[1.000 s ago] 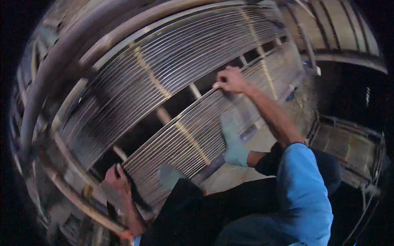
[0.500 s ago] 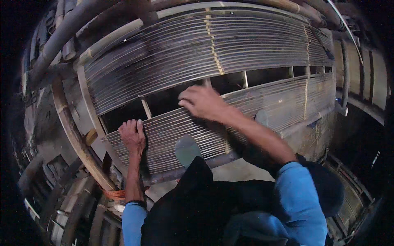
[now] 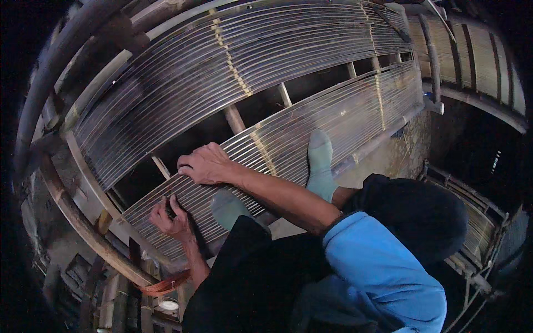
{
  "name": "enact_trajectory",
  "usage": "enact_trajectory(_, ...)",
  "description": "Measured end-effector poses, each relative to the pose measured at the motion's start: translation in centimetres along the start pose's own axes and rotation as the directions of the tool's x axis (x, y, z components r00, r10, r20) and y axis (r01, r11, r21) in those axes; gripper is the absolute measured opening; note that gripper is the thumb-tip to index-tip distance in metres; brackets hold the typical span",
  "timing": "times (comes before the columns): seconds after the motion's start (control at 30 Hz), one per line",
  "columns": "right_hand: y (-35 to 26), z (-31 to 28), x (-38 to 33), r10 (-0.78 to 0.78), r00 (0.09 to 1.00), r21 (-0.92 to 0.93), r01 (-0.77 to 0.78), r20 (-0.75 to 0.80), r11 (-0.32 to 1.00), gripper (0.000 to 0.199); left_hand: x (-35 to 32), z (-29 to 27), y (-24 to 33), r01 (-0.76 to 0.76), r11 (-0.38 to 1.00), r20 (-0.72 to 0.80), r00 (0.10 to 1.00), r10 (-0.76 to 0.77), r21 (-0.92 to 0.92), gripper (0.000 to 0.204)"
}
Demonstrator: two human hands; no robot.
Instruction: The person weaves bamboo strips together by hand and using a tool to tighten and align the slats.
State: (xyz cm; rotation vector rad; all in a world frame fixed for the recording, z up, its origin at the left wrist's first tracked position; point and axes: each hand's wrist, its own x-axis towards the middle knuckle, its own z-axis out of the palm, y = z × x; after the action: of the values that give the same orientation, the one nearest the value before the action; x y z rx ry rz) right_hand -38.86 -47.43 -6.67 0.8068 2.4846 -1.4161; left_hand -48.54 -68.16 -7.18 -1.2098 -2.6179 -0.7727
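Beneath both hands lies a near panel of thin parallel slats [image 3: 338, 125], bound crosswise with pale ties. A dark gap parts it from a wider far slatted panel [image 3: 166, 105]. My left hand [image 3: 172, 221] rests low over the near panel's left end, its thumb and fingers bent but apart, with nothing visible in them. Just beyond it, my right hand [image 3: 208, 165] has its fingers curled over the near panel's edge at the gap. Its fingertips are partly hidden.
My feet in grey-green socks [image 3: 321, 161] stand on the near panel. Short crosspieces [image 3: 235, 119] span the gap. A curved bamboo pole [image 3: 83, 213] with an orange binding [image 3: 164, 285] runs along the left. More slatted panels [image 3: 477, 61] stand at the far right.
The view has shifted. My right hand has come left and down onto the panel's edge, closer to my left hand. My left hand has drawn back from the gap, its fingers more bent.
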Motion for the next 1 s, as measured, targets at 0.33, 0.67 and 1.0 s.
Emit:
enact_trajectory(0.33,0.6,1.1,-0.3,-0.117,0.978,-0.082,0.104,-0.170,0.991,0.033,1.4,-0.3,-0.2,0.249,0.967,0.166,0.957,-0.239,-0.043,0.021)
enact_trajectory(0.67,1.1,2.3,-0.3,-0.296,0.887,-0.178,0.247,-0.355,0.952,0.030,0.2,-5.0,-5.1,0.682,0.666,0.537,0.699,-0.472,-0.301,0.028)
enact_trajectory(1.0,0.6,1.5,-0.5,-0.243,0.918,-0.124,0.214,-0.313,0.969,0.032,-0.3,-8.0,-6.1,0.899,0.314,0.600,0.437,-0.670,-0.305,0.025)
